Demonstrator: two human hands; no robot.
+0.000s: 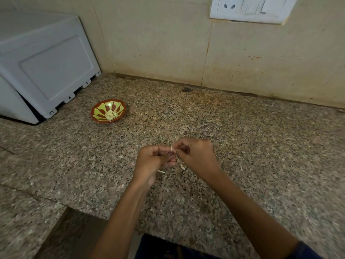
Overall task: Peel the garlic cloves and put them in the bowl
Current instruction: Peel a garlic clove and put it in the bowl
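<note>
Both hands meet over the middle of the speckled granite table [242, 146], and there's a single garlic clove [170, 153] pinched between them. The left hand [151, 161] has its fingers [172, 160] curled closed around the clove's lower part, while the right hand [196, 156] pinches shut on a pale strip of skin at the top of it. The clove is mostly hidden, but what shows looks purplish and roughly upright, long axis running near to far with the skin end sticking up; can't really tell which end is the tip. A couple of loose peel scraps [182, 166] lie on the table just under the hands. Off to the far left sits the bowl [97, 116], red-brown with a green flower pattern, well apart from the hands, with a few peeled cloves [111, 114] piled in its bottom. A white appliance [46, 68] stands just left of the bowl, and a switch plate [250, 8] is up on the far wall.
</note>
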